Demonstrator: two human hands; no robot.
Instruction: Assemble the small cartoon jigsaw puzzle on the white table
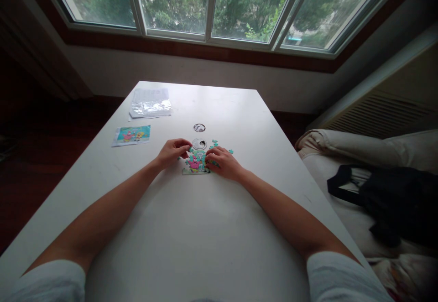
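A partly assembled jigsaw puzzle [194, 165] with pink and teal cartoon figures lies on the white table [191, 229]. At its upper left, my left hand [174, 152] is closed in a pinch on a small teal puzzle piece [190, 149]. My right hand [224, 163] curls over the right side of the puzzle, fingers bent against it, and hides part of it. Loose teal pieces [215, 143] lie just beyond my right hand. Another loose piece [231, 151] is to its right.
Two round marked discs [199, 127] or openings sit in the table beyond the puzzle. A picture card [133, 135] with the cartoon figures lies at left, below a clear plastic bag [150, 103] on papers. A sofa [321, 165] with a dark bag [393, 197] stands right.
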